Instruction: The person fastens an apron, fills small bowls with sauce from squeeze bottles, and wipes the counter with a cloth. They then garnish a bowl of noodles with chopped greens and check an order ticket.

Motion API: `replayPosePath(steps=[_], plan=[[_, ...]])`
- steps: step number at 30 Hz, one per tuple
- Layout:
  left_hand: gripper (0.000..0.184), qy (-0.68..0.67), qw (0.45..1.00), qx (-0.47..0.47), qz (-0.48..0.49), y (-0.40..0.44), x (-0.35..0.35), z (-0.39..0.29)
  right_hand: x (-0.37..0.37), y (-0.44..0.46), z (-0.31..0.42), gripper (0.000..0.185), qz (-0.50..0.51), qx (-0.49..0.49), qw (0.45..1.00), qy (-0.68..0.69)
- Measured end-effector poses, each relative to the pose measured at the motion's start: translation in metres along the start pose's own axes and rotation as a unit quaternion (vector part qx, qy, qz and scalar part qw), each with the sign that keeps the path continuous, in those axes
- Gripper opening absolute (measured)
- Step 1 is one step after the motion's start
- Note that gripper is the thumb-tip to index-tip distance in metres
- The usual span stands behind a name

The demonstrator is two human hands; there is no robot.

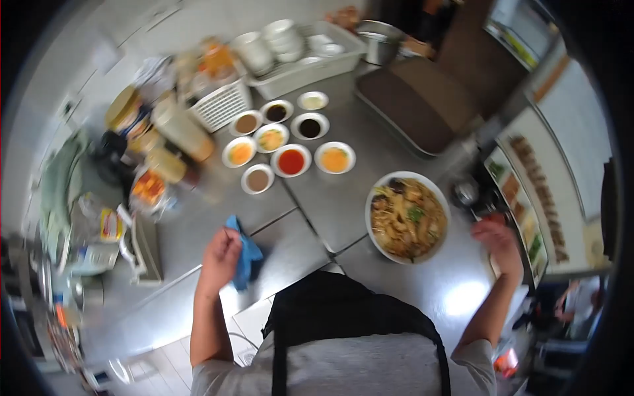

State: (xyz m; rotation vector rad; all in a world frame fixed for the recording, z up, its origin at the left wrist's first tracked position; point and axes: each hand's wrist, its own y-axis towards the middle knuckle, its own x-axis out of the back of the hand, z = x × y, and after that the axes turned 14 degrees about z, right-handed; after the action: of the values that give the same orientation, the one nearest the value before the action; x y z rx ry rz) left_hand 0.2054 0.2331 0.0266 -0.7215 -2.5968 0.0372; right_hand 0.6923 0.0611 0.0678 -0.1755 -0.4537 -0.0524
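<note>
A blue cloth [246, 256] hangs from my left hand [223, 252], whose fingers are closed on it above the steel counter [297, 247]. My right hand [496, 243] is over the right side of the counter, beside a small shiny metal container [466, 191] and a dark object next to it. Blur hides whether its fingers grip anything. Between my hands, nearer the right one, stands a white bowl [444, 232] filled with noodles [408, 218] and green garnish. Neither hand touches the bowl.
Several small sauce bowls [290, 161] stand at the counter's middle. Behind them are a white basket [221, 105] and a rack of dishes [304, 78]. Bottles [181, 129] crowd the left. A brown padded panel [422, 99] is at back right, a food display [522, 204] far right.
</note>
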Motion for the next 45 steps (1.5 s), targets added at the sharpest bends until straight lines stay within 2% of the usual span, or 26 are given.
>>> replayPosePath(steps=[1, 2, 3, 4, 7, 9, 12, 13, 15, 16, 17, 18, 20, 22, 23, 25, 26, 27, 29, 32, 34, 36, 38, 43, 45], plan=[[0.003, -0.066, 0.993, -0.046, 0.083, 0.004, -0.016, -0.014, -0.024, -0.007, 0.006, 0.022, 0.080, -0.001, 0.995, 0.054], [0.005, -0.162, 0.973, 0.002, 0.166, 0.006, -0.032, -0.029, -0.046, -0.009, 0.011, 0.024, 0.167, 0.018, 0.983, 0.077], [0.004, -0.164, 0.957, 0.012, 0.240, 0.011, -0.045, -0.042, -0.069, -0.009, 0.012, 0.025, 0.228, 0.046, 0.972, 0.036], [0.003, -0.130, 0.944, -0.038, 0.300, 0.017, -0.062, -0.053, -0.095, -0.008, 0.012, 0.026, 0.237, 0.045, 0.965, 0.097], [0.007, -0.041, 0.897, -0.130, 0.421, 0.037, -0.112, -0.076, -0.151, -0.009, 0.021, 0.025, 0.173, 0.072, 0.977, 0.104], [0.009, -0.052, 0.866, -0.156, 0.472, 0.042, -0.141, -0.091, -0.169, -0.014, 0.019, 0.022, 0.203, 0.050, 0.957, 0.202], [0.009, -0.057, 0.839, -0.189, 0.507, 0.045, -0.167, -0.110, -0.164, -0.030, 0.010, 0.018, 0.193, 0.031, 0.959, 0.207], [0.009, -0.057, 0.838, -0.191, 0.509, 0.045, -0.171, -0.112, -0.152, -0.036, 0.006, 0.018, 0.190, 0.032, 0.959, 0.206], [0.009, -0.053, 0.836, -0.268, 0.476, 0.051, -0.178, -0.116, -0.121, -0.050, -0.003, 0.019, 0.211, 0.153, 0.956, 0.134], [0.009, -0.052, 0.834, -0.271, 0.478, 0.059, -0.180, -0.113, -0.107, -0.060, -0.008, 0.018, 0.158, 0.179, 0.950, 0.203], [0.009, -0.076, 0.865, -0.252, 0.427, 0.073, -0.181, -0.106, -0.096, -0.070, -0.010, 0.018, 0.104, 0.202, 0.935, 0.271], [0.009, -0.100, 0.893, -0.232, 0.374, 0.088, -0.181, -0.100, -0.089, -0.077, -0.008, 0.017, 0.008, 0.220, 0.920, 0.324], [0.011, -0.149, 0.920, -0.135, 0.335, 0.127, -0.173, -0.095, -0.064, -0.083, -0.023, 0.017, -0.109, 0.200, 0.936, 0.268], [0.015, -0.072, 0.952, -0.126, 0.271, 0.165, -0.170, -0.092, -0.051, -0.071, -0.014, 0.013, -0.215, 0.095, 0.939, 0.250], [0.015, -0.070, 0.951, -0.126, 0.273, 0.181, -0.175, -0.089, -0.045, -0.061, -0.025, 0.013, -0.217, 0.094, 0.938, 0.251], [0.020, 0.007, 0.956, -0.164, 0.242, 0.211, -0.188, -0.083, -0.035, -0.030, -0.068, 0.013, -0.246, -0.048, 0.951, 0.179], [0.020, 0.008, 0.955, -0.165, 0.245, 0.221, -0.195, -0.081, -0.034, -0.011, -0.083, 0.015, -0.258, -0.056, 0.956, 0.128], [0.022, 0.072, 0.951, -0.165, 0.252, 0.230, -0.205, -0.081, -0.033, 0.009, -0.091, 0.017, -0.270, -0.064, 0.958, 0.075], [0.028, 0.151, 0.939, -0.131, 0.279, 0.239, -0.219, -0.092, -0.029, 0.043, -0.092, 0.021, -0.255, -0.070, 0.963, -0.046], [0.029, 0.193, 0.927, -0.106, 0.304, 0.256, -0.240, -0.092, -0.018, 0.089, -0.082, 0.020, -0.180, -0.059, 0.979, -0.074], [0.029, 0.217, 0.924, -0.123, 0.291, 0.264, -0.249, -0.089, -0.016, 0.117, -0.076, 0.023, -0.125, -0.041, 0.985, -0.112], [0.028, 0.235, 0.904, -0.127, 0.334, 0.274, -0.256, -0.088, -0.018, 0.141, -0.072, 0.023, -0.097, -0.037, 0.986, -0.129], [0.027, 0.258, 0.890, -0.124, 0.355, 0.277, -0.257, -0.090, -0.023, 0.159, -0.075, 0.023, -0.012, -0.003, 0.987, -0.159], [0.024, 0.315, 0.859, -0.122, 0.385, 0.277, -0.256, -0.090, -0.021, 0.160, -0.083, 0.024, -0.002, -0.053, 0.982, -0.182], [0.023, 0.327, 0.864, -0.192, 0.331, 0.277, -0.257, -0.082, -0.018, 0.150, -0.089, 0.025, -0.015, -0.057, 0.978, -0.200]])
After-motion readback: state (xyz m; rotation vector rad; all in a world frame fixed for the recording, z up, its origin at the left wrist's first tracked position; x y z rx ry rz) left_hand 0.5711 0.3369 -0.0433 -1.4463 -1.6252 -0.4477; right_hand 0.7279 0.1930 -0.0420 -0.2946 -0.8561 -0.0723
